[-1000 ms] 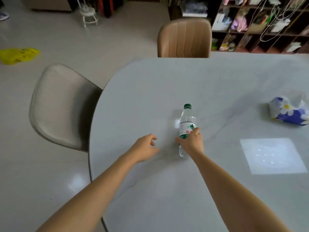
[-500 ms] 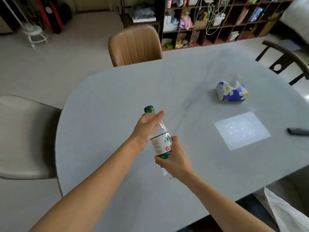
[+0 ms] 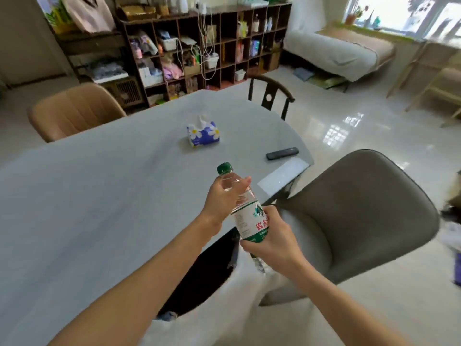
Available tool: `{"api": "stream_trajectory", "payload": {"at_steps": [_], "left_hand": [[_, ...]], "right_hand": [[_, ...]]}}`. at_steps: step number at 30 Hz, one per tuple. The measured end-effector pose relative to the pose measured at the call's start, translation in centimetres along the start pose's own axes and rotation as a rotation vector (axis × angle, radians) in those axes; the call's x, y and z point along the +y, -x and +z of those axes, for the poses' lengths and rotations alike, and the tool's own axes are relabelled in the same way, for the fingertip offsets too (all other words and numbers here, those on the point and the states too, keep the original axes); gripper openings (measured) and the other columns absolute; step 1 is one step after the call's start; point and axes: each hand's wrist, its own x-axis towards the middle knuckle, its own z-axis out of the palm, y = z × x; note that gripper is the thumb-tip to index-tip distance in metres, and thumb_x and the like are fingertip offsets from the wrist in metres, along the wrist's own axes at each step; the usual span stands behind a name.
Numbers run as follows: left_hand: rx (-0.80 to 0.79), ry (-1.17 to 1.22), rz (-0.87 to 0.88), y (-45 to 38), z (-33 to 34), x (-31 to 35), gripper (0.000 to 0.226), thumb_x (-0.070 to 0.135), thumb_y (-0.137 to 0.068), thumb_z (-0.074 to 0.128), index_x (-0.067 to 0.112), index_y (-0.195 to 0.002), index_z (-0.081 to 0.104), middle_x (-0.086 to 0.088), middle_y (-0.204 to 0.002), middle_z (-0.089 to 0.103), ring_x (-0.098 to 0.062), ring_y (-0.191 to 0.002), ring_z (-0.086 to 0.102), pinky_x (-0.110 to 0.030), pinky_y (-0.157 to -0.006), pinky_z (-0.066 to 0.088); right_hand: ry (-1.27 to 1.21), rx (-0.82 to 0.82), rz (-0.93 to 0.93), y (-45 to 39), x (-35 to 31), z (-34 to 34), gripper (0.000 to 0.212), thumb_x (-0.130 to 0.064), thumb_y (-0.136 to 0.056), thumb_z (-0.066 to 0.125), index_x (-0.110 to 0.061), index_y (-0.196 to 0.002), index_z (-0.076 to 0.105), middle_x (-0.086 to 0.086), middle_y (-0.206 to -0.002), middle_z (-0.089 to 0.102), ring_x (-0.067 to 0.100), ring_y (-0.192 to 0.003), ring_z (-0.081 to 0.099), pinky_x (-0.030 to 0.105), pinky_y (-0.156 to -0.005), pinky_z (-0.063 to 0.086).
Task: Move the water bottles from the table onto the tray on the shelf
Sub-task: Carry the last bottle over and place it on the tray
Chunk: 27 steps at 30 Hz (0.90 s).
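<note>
A clear water bottle (image 3: 247, 216) with a green cap and a white, green and red label is held in the air over the table's near right edge. My left hand (image 3: 222, 198) grips its upper part below the cap. My right hand (image 3: 272, 236) wraps its lower part under the label. The bottle tilts with its cap up and to the left. A dark shelf unit (image 3: 212, 43) with many cubbies stands against the far wall; I cannot make out a tray on it.
The grey oval table (image 3: 99, 196) carries a blue flowered tissue pack (image 3: 203, 133) and a black remote (image 3: 282, 153). A grey chair (image 3: 354, 221) stands at my right, a tan chair (image 3: 74, 111) at the far left, a black chair (image 3: 270, 93) beyond the table. A sofa (image 3: 334, 49) sits far right.
The bottle was lifted off the table with my right hand, then my left hand joined it. The view has swung right, so the shelf, sofa and grey chair now show.
</note>
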Motion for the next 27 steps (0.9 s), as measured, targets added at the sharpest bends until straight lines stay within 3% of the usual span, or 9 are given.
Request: {"api": "stream_trajectory", "payload": {"at_steps": [5,9,12,15,19,23,27], "left_hand": [[-0.253,-0.047,-0.014,4.2,18.4,-0.9,0.029,0.037,-0.083,0.07,0.013,-0.095,0.058,-0.005,-0.088,0.068,-0.024,-0.089,0.07,-0.041,-0.083,0.059],[-0.438,-0.075,-0.051,5.4,30.5,-1.5,0.018,0.029,-0.088,0.068,0.012,-0.091,0.061,-0.01,-0.092,0.069,-0.024,-0.092,0.07,-0.039,-0.089,0.056],[-0.544,-0.135,-0.077,4.9,37.1,-2.2,0.018,0.03,-0.089,0.065,0.012,-0.089,0.064,-0.013,-0.093,0.071,-0.032,-0.097,0.069,-0.048,-0.095,0.053],[-0.613,-0.176,-0.104,3.1,42.7,-2.9,0.015,0.026,-0.091,0.063,0.015,-0.081,0.063,-0.007,-0.085,0.066,-0.027,-0.091,0.064,-0.052,-0.098,0.049],[-0.682,-0.225,-0.119,-0.4,50.3,-3.7,0.017,0.025,-0.091,0.062,0.012,-0.081,0.062,-0.009,-0.085,0.068,-0.028,-0.088,0.065,-0.049,-0.094,0.05],[-0.782,-0.23,-0.164,-3.2,58.9,-3.1,0.015,0.024,-0.092,0.061,0.009,-0.088,0.058,-0.011,-0.086,0.064,-0.027,-0.083,0.063,-0.042,-0.085,0.052],[-0.883,-0.22,-0.192,-5.4,67.6,-3.0,0.015,0.022,-0.092,0.06,0.008,-0.087,0.056,-0.014,-0.088,0.062,-0.03,-0.088,0.061,-0.047,-0.091,0.051]], "right_hand": [[-0.008,0.143,0.05,6.6,9.0,-14.7,0.058,-0.022,-0.061,0.084,-0.028,-0.102,0.043,-0.007,-0.091,0.061,0.012,-0.083,0.066,0.031,-0.067,0.06],[0.019,0.256,0.107,9.9,15.3,-23.7,0.055,-0.022,-0.063,0.082,-0.023,-0.103,0.044,-0.008,-0.089,0.063,0.008,-0.079,0.065,0.025,-0.065,0.057],[0.028,0.281,0.146,10.3,19.6,-28.2,0.06,-0.027,-0.065,0.081,-0.026,-0.109,0.041,-0.009,-0.094,0.061,0.011,-0.084,0.066,0.03,-0.07,0.06],[0.002,0.311,0.174,9.3,23.2,-31.5,0.062,-0.03,-0.066,0.081,-0.026,-0.111,0.037,-0.006,-0.098,0.06,0.011,-0.088,0.064,0.029,-0.07,0.061],[-0.034,0.37,0.216,6.7,26.7,-36.3,0.061,-0.027,-0.069,0.081,-0.025,-0.111,0.036,-0.004,-0.1,0.059,0.009,-0.087,0.063,0.021,-0.066,0.058],[-0.04,0.44,0.315,4.9,29.3,-42.9,0.061,-0.028,-0.069,0.079,-0.022,-0.113,0.036,-0.001,-0.102,0.058,0.015,-0.089,0.063,0.028,-0.073,0.059],[-0.041,0.49,0.402,3.5,32.8,-50.2,0.061,-0.027,-0.069,0.08,-0.022,-0.112,0.037,-0.001,-0.1,0.058,0.014,-0.088,0.062,0.027,-0.073,0.058]]}}
